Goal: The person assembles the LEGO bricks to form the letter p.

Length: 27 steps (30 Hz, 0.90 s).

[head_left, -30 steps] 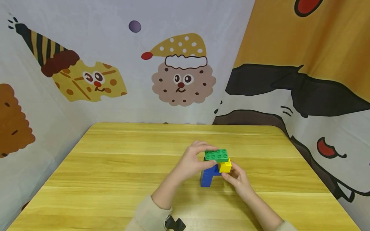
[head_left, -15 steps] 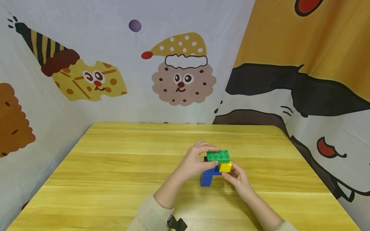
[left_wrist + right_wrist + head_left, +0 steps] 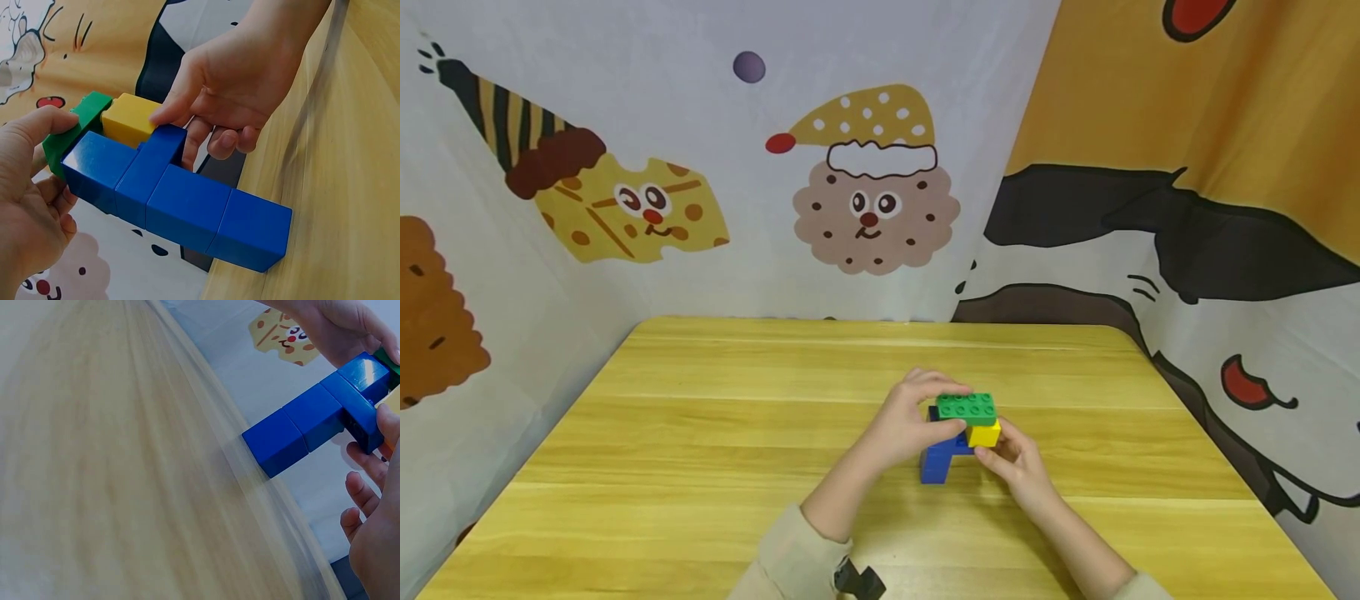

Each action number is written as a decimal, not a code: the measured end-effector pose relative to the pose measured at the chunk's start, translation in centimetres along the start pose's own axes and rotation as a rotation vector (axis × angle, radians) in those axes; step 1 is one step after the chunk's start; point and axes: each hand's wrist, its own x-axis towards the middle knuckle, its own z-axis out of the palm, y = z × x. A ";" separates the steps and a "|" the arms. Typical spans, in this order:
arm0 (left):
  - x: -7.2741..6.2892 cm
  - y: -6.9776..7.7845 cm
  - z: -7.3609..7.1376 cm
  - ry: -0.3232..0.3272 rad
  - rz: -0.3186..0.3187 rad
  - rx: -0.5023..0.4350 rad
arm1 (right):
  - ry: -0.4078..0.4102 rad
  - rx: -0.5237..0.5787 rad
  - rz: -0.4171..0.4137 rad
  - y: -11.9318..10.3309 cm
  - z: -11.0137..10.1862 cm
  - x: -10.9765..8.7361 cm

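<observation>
A column of blue building bricks [image 3: 935, 465] stands on the table, with a longer blue brick jutting out to the right near its top. On that jutting brick sits a yellow brick [image 3: 983, 435], which my right hand [image 3: 1024, 471] pinches from the right with thumb and fingers. My left hand [image 3: 904, 421] holds a green studded brick [image 3: 967, 408] by its edges, thumb in front and fingers behind. The green brick lies over the yellow brick and the blue column's top. In the left wrist view, the green brick [image 3: 69, 134] runs alongside the yellow brick [image 3: 128, 117] and the top blue brick [image 3: 100, 165].
The wooden table [image 3: 700, 467] spreads around the bricks on all sides. Behind it hangs a cartoon-printed cloth [image 3: 700, 100]. A black device [image 3: 859, 579] is worn at the left sleeve's cuff.
My left hand has shifted the green brick slightly right and down, onto the yellow brick. My right hand and the blue column stay in place.
</observation>
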 end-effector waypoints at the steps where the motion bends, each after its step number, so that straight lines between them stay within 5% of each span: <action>1: 0.0 0.0 0.0 0.001 -0.003 0.002 | 0.000 -0.001 0.001 0.0 0.0 0.0; 27: 0.0 -0.2 -0.2 0.000 -0.074 -0.048 | 0.008 -0.001 0.012 0.0 0.1 0.0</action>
